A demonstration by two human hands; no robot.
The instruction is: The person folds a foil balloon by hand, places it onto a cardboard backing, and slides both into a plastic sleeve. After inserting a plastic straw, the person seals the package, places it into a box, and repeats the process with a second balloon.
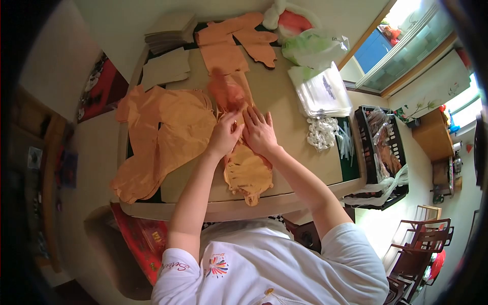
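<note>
We press our right hand (259, 131) flat and pinch with our left hand (223, 134) the orange garment (247, 170) at counter (295, 107) centre, orange pile (162, 132) at nine o'clock.

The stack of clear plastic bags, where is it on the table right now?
In the head view the stack of clear plastic bags lies on the table's right side, just above the white bundle and right of both hands.

Two hands (223, 134), one crate (367, 152), perhaps two cardboard stacks (170, 33).
</note>
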